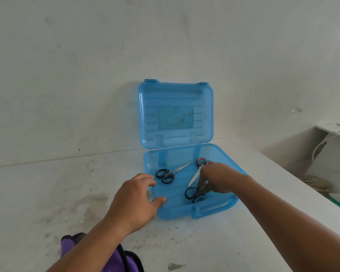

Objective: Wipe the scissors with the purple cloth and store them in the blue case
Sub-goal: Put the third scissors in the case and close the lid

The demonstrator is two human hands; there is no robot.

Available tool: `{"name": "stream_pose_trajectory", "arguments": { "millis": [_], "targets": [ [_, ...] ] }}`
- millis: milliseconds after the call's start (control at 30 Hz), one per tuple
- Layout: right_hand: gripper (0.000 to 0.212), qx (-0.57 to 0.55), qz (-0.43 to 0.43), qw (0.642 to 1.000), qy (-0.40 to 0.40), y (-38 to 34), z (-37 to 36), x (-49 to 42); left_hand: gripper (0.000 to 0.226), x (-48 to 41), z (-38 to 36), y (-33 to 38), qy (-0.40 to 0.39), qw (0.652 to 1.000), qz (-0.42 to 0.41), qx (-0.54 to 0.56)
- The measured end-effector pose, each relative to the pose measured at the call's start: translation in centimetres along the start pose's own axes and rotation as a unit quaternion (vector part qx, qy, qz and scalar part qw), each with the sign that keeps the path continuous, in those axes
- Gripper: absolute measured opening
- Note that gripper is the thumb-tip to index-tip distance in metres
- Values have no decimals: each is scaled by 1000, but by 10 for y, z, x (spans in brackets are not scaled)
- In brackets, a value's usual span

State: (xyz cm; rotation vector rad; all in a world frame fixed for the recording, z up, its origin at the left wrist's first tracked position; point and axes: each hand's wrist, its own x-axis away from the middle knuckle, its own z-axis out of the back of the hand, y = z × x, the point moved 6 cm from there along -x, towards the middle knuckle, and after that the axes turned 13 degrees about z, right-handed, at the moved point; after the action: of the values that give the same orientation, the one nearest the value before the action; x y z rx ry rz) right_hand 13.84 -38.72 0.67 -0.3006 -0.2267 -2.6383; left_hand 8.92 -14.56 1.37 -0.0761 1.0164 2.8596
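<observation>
Head cam looks down on a blue case [185, 209] lying open on a scuffed white counter [47, 193], with its lid [176, 114] standing upright against the wall [86, 55].

Three pairs of scissors are inside the bottom half. A black-handled pair [168, 174] sits on the left side, blades pointing up and to the right. A red-and-black-handled pair [197, 170] lies diagonally at the right, handles toward the lid. Another dark-handled pair [194, 193] is at the front, near the case handle.

The right hand [222, 178] is down in the case with its fingertips pinched on that front pair, just above the handle loops. It also covers part of the red-handled pair, so whether it touches those too, can't tell.

The left hand [135, 197] rests loosely open at the case's left front edge, thumb on the rim, holding nothing.

The purple cloth [114, 260] is bunched up at the bottom of the view on the counter, partly under the left forearm, well apart from the case.
</observation>
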Motion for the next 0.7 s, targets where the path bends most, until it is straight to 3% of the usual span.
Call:
{"name": "stream_pose_trajectory", "arguments": {
  "millis": [400,500,600,700],
  "targets": [
    [28,-26,-4,999,38,5,0,-1,57,-1,1,-1,-17,1000,0,7],
    [29,-79,-35,984,156,14,31,-2,60,-11,5,0,-23,1000,5,12],
    [29,-127,-63,932,332,23,82,-6,70,-22,8,-4,-35,998,43,40],
    [32,-164,-79,881,437,28,132,-23,70,-27,4,-4,-64,994,61,57]
  ]
}}
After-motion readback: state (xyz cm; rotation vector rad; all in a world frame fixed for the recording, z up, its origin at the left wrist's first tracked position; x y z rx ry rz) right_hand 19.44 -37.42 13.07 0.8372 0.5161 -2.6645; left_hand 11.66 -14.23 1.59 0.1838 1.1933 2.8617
